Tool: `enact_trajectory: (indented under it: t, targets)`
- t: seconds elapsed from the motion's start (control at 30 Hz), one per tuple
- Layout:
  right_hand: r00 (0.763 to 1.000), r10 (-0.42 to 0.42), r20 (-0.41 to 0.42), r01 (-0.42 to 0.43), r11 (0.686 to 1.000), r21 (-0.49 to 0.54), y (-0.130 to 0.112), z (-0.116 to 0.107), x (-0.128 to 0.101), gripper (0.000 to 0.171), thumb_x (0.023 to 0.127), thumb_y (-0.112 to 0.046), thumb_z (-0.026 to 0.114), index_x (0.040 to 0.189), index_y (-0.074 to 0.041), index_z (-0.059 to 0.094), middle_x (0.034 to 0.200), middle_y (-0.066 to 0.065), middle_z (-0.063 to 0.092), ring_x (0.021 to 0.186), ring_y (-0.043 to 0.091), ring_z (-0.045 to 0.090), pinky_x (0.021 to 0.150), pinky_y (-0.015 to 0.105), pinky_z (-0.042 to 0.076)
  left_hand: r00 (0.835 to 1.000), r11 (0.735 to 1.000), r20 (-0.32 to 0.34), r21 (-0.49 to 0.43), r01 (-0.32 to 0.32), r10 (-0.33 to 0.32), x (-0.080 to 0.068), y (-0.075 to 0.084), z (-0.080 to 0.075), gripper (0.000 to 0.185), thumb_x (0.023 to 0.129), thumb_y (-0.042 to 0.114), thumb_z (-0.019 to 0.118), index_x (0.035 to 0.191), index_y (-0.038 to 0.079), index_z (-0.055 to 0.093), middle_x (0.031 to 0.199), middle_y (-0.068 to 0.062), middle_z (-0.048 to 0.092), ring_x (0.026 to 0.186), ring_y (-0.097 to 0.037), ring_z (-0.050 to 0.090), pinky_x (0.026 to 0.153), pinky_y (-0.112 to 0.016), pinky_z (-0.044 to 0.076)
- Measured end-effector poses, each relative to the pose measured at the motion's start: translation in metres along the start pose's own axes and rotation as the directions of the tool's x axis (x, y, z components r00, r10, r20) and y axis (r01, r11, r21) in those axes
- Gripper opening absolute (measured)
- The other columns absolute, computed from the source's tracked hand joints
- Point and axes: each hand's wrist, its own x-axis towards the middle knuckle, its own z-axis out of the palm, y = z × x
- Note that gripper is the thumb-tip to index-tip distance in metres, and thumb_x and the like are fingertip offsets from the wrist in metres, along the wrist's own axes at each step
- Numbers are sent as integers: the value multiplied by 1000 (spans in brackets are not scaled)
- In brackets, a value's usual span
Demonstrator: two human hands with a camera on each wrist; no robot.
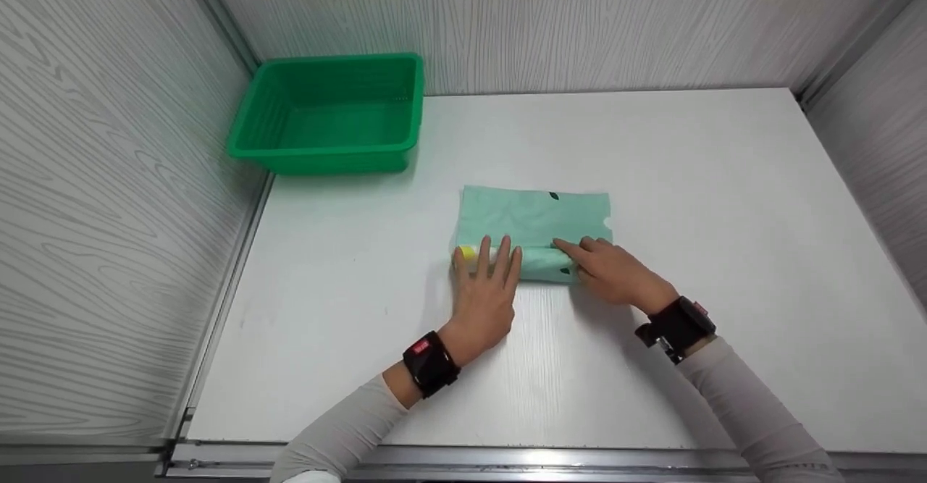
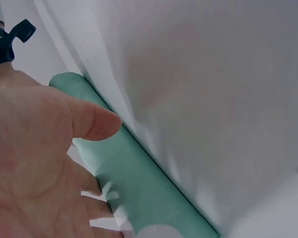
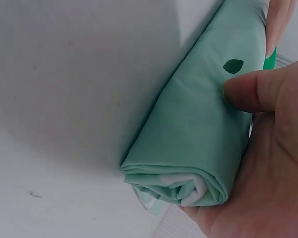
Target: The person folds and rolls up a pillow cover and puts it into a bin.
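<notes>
A light green cloth (image 1: 532, 211) with small dark leaf prints lies on the white table. Its near edge is rolled into a thick roll (image 1: 539, 262), while the far part stays flat. On the roll's left part, my left hand (image 1: 484, 305) rests with straight, spread fingers, beside a yellow and white patch (image 1: 466, 253). My right hand (image 1: 619, 273) holds the right end, thumb on the near side and the other fingers over the far side. In the right wrist view, the roll's end (image 3: 184, 188) shows several layers with white inside.
A green plastic basket (image 1: 326, 151) stands at the back left, near the left wall (image 1: 108, 179) and the back wall (image 1: 550, 27). A metal rail (image 1: 543, 458) runs along the table's front edge. Both wrists wear black bands.
</notes>
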Motion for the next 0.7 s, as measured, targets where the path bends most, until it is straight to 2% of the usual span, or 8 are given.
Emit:
enact_trajectory:
  t: [0.2,0.4,0.57,0.7]
  targets:
    - [995,16,-94,-29,990,-137,-4,9,0,51,103,-5,50,154,0,47,113,27,61,96,43,60,76,56,54,999,999,14,2,-37,37,9,-7,3,85,99,41,68,166,7,27,171,-16,27,156,-43,26,113,-73,29]
    - [973,-16,-230,-41,969,-243,-10,18,-4,49,102,-5,62,149,3,51,116,26,63,100,45,62,74,57,54,996,997,41,9,-77,76,19,-15,6,80,101,33,67,166,7,28,170,-15,30,155,-42,28,113,-74,31]
    - [951,-57,-305,-37,955,-295,-16,24,-8,52,96,2,69,146,3,54,126,25,63,114,45,62,88,58,55,994,995,39,3,-98,98,26,-22,8,65,106,22,60,164,9,33,168,-13,35,153,-41,33,112,-73,34]
    - [941,-68,-331,-43,947,-317,-20,27,-12,56,94,4,72,147,1,54,134,26,61,123,46,59,100,60,50,992,993,44,-35,-113,115,31,-27,8,58,109,15,55,163,9,36,165,-12,41,151,-40,38,112,-73,36]
